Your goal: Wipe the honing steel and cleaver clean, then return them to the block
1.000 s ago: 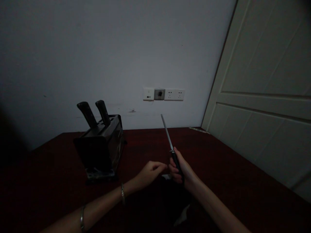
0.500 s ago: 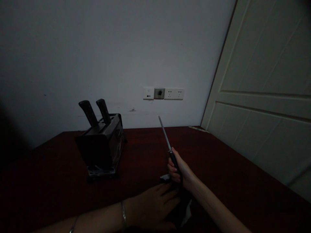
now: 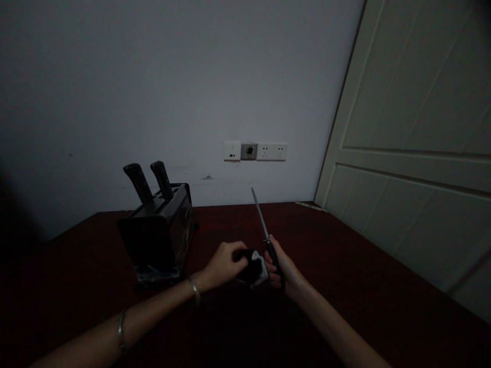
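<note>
My right hand (image 3: 283,267) is closed around the black handle of a honing steel (image 3: 261,217), whose thin metal rod points up and away to the left. My left hand (image 3: 222,265) is closed on a dark cloth with a white edge (image 3: 253,267), held just left of the steel's handle. A black knife block (image 3: 158,235) stands on the dark red table (image 3: 364,271) to the left of my hands, with two black knife handles (image 3: 149,180) sticking out of its top.
A pale wall runs behind the table with a row of sockets and a switch (image 3: 255,151). A white panelled door (image 3: 418,148) borders the table on the right. The scene is dim.
My left hand dropped to the table near me, took up the dark cloth and lifted it beside the steel's handle. The right hand kept the steel nearly still.
</note>
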`<state>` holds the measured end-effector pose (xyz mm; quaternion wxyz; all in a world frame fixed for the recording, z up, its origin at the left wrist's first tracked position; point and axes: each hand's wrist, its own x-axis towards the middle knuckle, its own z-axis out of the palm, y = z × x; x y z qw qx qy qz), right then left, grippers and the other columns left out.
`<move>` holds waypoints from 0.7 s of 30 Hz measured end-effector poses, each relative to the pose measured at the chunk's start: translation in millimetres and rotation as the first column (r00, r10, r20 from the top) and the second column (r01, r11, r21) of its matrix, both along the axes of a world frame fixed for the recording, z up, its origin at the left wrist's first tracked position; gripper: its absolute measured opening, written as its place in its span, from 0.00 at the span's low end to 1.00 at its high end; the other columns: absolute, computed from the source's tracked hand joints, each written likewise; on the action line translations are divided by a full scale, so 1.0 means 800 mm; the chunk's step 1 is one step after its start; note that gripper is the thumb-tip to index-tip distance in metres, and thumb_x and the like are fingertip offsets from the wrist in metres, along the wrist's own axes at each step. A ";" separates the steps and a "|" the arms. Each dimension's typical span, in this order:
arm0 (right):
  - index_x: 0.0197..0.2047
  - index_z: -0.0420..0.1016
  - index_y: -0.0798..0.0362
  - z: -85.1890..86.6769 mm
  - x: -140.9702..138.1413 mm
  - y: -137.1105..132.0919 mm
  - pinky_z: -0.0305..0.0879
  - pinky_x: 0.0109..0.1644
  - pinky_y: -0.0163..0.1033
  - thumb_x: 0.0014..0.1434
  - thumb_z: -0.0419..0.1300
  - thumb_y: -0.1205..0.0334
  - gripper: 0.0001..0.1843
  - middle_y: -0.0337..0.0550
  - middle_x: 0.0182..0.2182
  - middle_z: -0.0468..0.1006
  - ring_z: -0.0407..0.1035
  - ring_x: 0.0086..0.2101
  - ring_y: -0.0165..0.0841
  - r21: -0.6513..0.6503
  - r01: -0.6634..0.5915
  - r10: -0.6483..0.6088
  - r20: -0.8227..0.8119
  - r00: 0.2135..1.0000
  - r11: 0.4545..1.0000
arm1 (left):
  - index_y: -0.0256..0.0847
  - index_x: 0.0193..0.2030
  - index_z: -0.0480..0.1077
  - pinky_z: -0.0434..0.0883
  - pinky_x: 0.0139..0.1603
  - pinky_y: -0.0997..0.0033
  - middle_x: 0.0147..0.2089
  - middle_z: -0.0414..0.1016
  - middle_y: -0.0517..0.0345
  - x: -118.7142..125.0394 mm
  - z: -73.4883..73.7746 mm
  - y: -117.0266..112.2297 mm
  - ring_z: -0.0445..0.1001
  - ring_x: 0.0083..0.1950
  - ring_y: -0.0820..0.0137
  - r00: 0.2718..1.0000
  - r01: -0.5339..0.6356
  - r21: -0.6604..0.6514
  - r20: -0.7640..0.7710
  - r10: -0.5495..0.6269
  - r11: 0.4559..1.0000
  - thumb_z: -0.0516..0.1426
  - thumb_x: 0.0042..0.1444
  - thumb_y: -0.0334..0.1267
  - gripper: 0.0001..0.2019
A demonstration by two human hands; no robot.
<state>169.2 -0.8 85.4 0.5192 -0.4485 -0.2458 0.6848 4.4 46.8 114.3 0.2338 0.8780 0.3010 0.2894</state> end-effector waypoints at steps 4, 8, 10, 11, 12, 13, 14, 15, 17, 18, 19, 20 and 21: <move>0.17 0.51 0.51 -0.001 0.000 0.001 0.35 0.09 0.27 0.58 0.39 0.36 0.30 0.28 0.07 0.51 0.43 0.07 0.21 -0.016 -0.017 0.016 -0.019 1.000 1.000 | 0.34 0.31 0.70 0.66 0.30 0.75 0.28 0.73 0.57 0.020 0.048 0.046 0.70 0.30 0.71 0.949 -0.243 0.067 0.223 0.223 0.968 0.49 0.51 0.32 0.09; 0.17 0.51 0.51 -0.004 -0.003 0.002 0.36 0.09 0.27 0.57 0.40 0.36 0.30 0.28 0.07 0.52 0.43 0.07 0.21 -0.028 -0.035 0.035 -0.014 0.999 0.999 | 0.34 0.36 0.70 0.67 0.38 0.70 0.34 0.74 0.53 0.041 0.096 0.086 0.71 0.36 0.67 0.915 -0.335 0.176 0.297 0.274 0.926 0.50 0.52 0.33 0.10; 0.16 0.51 0.51 -0.005 -0.005 0.002 0.36 0.09 0.27 0.57 0.40 0.36 0.30 0.28 0.07 0.52 0.43 0.07 0.21 -0.033 -0.039 0.039 -0.008 0.999 0.999 | 0.34 0.38 0.70 0.67 0.41 0.68 0.37 0.74 0.51 0.053 0.109 0.103 0.72 0.38 0.66 0.915 -0.344 0.243 0.302 0.266 0.907 0.50 0.53 0.33 0.10; 0.16 0.51 0.51 -0.004 -0.006 0.002 0.36 0.09 0.27 0.57 0.40 0.36 0.30 0.28 0.07 0.52 0.43 0.07 0.21 -0.035 -0.041 0.041 -0.006 0.999 0.999 | 0.34 0.40 0.69 0.67 0.43 0.67 0.39 0.74 0.50 0.059 0.112 0.110 0.72 0.39 0.65 0.921 -0.336 0.278 0.295 0.253 0.900 0.50 0.54 0.32 0.11; 0.16 0.51 0.51 -0.004 -0.007 0.001 0.36 0.08 0.27 0.58 0.39 0.37 0.30 0.29 0.07 0.52 0.43 0.07 0.21 -0.037 -0.042 0.042 -0.005 0.999 0.998 | 0.34 0.42 0.68 0.67 0.44 0.67 0.40 0.74 0.50 0.065 0.112 0.118 0.72 0.40 0.65 0.931 -0.319 0.312 0.279 0.235 0.895 0.49 0.55 0.32 0.11; 0.16 0.51 0.51 -0.003 -0.007 0.000 0.36 0.08 0.27 0.58 0.39 0.37 0.30 0.29 0.07 0.52 0.43 0.07 0.22 -0.038 -0.043 0.043 -0.004 0.999 0.998 | 0.35 0.44 0.68 0.67 0.45 0.66 0.41 0.74 0.50 0.071 0.110 0.125 0.72 0.41 0.65 0.944 -0.291 0.344 0.254 0.210 0.893 0.48 0.55 0.31 0.12; 0.16 0.51 0.51 -0.003 -0.008 0.000 0.36 0.08 0.27 0.58 0.39 0.37 0.30 0.29 0.07 0.52 0.43 0.07 0.21 -0.039 -0.045 0.044 -0.003 0.999 0.998 | 0.35 0.45 0.67 0.66 0.46 0.66 0.41 0.74 0.49 0.076 0.105 0.131 0.72 0.42 0.65 0.959 -0.254 0.374 0.220 0.180 0.892 0.48 0.56 0.31 0.12; 0.16 0.52 0.52 -0.002 -0.008 -0.001 0.36 0.09 0.27 0.58 0.40 0.37 0.30 0.29 0.07 0.53 0.44 0.07 0.21 -0.041 -0.046 0.046 -0.004 0.999 0.998 | 0.35 0.46 0.66 0.66 0.47 0.65 0.42 0.74 0.49 0.081 0.100 0.137 0.72 0.43 0.65 0.973 -0.207 0.400 0.179 0.145 0.893 0.48 0.56 0.30 0.13; 0.17 0.52 0.52 -0.001 -0.007 -0.003 0.36 0.09 0.27 0.58 0.41 0.37 0.30 0.29 0.07 0.53 0.44 0.07 0.21 -0.051 -0.050 0.050 -0.013 0.999 0.997 | 0.36 0.47 0.66 0.66 0.49 0.65 0.44 0.73 0.49 0.088 0.086 0.145 0.71 0.46 0.65 0.995 -0.092 0.440 0.081 0.063 0.893 0.48 0.56 0.30 0.13; 0.17 0.52 0.52 0.000 -0.006 -0.003 0.36 0.09 0.27 0.58 0.41 0.37 0.30 0.29 0.07 0.53 0.44 0.07 0.21 -0.058 -0.053 0.051 -0.020 0.998 0.997 | 0.35 0.48 0.66 0.66 0.51 0.66 0.46 0.73 0.49 0.090 0.080 0.147 0.71 0.48 0.66 0.999 -0.031 0.454 0.030 0.019 0.891 0.49 0.55 0.29 0.14; 0.17 0.52 0.52 0.000 -0.006 -0.003 0.35 0.09 0.27 0.58 0.41 0.37 0.30 0.29 0.07 0.53 0.44 0.07 0.21 -0.064 -0.054 0.052 -0.029 0.998 0.997 | 0.35 0.48 0.66 0.65 0.52 0.66 0.47 0.72 0.49 0.091 0.074 0.149 0.70 0.49 0.66 1.000 0.029 0.463 -0.019 -0.023 0.886 0.50 0.53 0.29 0.15; 0.17 0.52 0.52 0.000 -0.005 -0.003 0.35 0.09 0.27 0.58 0.40 0.37 0.30 0.28 0.07 0.53 0.44 0.07 0.21 -0.067 -0.053 0.051 -0.036 0.998 0.996 | 0.35 0.48 0.66 0.64 0.53 0.66 0.49 0.71 0.49 0.091 0.069 0.148 0.69 0.51 0.66 0.996 0.088 0.469 -0.068 -0.063 0.879 0.51 0.51 0.28 0.16; 0.17 0.52 0.52 0.000 -0.004 -0.002 0.35 0.09 0.27 0.58 0.39 0.37 0.30 0.28 0.07 0.52 0.44 0.07 0.21 -0.069 -0.051 0.048 -0.042 0.998 0.996 | 0.36 0.48 0.67 0.63 0.55 0.67 0.50 0.71 0.50 0.091 0.065 0.147 0.68 0.53 0.66 0.988 0.143 0.472 -0.115 -0.100 0.870 0.52 0.49 0.27 0.17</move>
